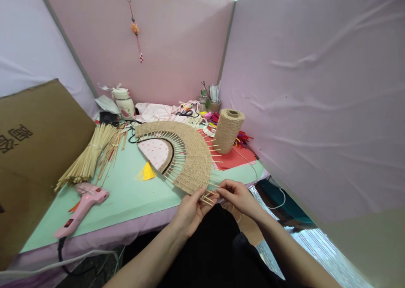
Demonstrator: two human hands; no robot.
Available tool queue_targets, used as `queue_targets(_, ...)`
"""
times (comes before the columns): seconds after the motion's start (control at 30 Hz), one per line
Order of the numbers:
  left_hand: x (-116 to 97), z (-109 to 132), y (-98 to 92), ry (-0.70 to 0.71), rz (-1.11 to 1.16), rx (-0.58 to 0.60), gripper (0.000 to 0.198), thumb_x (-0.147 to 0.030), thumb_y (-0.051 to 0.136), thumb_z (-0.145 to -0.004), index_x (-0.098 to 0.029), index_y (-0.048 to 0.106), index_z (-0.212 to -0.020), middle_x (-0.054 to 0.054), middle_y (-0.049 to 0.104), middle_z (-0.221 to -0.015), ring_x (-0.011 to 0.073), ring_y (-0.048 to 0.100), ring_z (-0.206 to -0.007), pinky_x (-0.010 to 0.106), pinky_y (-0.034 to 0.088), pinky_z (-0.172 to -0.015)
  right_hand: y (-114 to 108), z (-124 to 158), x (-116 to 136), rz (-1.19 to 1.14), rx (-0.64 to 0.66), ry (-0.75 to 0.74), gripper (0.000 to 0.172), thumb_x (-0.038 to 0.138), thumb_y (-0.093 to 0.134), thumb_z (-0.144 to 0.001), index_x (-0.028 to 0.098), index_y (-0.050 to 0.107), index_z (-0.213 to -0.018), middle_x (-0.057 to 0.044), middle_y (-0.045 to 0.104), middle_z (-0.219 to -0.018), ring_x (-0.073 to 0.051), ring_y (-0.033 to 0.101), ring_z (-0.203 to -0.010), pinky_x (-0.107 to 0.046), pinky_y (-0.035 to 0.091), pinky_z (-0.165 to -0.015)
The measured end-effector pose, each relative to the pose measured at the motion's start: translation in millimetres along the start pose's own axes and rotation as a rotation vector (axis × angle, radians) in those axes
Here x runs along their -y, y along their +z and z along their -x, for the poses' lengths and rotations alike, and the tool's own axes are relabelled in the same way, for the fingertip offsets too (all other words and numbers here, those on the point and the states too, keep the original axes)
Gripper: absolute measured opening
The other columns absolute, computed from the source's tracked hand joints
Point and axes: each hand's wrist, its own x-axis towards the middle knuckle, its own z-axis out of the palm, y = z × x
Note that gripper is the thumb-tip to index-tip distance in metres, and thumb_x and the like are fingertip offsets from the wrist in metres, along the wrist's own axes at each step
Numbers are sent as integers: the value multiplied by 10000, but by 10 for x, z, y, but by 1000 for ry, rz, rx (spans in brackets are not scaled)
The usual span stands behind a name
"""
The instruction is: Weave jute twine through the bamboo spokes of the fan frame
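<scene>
A half-round woven fan [196,159] of tan twine on thin sticks lies tilted over the front of the table. Its inner part is a pink-dotted cloth panel [155,153] with a black cord edge, and bare stick ends jut past the outer rim. My left hand [193,210] is closed around the fan's near lower corner, thumb on top. Beside it, my right hand [236,195] is pinched close to the protruding stick tips; what lies between its fingertips is too small to make out. A yellow tassel [147,172] rests by the panel.
A large twine spool [229,129] stands at the back right on red sheets [238,158]. Bundled sticks [90,153], a pink glue gun [84,205] with a cord and a cardboard box [38,153] are at left. Behind are a bottle [123,104] and cloth [155,111].
</scene>
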Motion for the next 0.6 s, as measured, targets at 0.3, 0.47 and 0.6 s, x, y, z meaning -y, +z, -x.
queue_targets(0.3,21,2,-39,38,-33,7,100,-142,593,-854,-54,641,-852,144,732,-836,154,705,-742,213,582,-692,-320,-888,447,695,-224,-355,301,192,424,-886,168,671,-1056,-100,673,-1059,-209,591,-982,-337,418,-886)
queue_targets(0.47,28,-6,-56,29,-24,11,97,-148,604,-848,-65,627,-894,147,730,-873,155,707,-753,213,579,-688,-71,-1820,574,1142,-87,-228,431,130,359,-898,155,551,-1282,-144,560,-1245,-247,489,-1119,-343,372,-933)
queue_targets(0.6,32,3,-72,40,-15,6,102,-149,608,-844,-85,611,-924,131,726,-850,157,704,-736,225,578,-677,3,-2125,545,1215,-62,-162,383,149,385,-877,149,652,-1153,-183,564,-1196,-321,469,-1096,-416,389,-882)
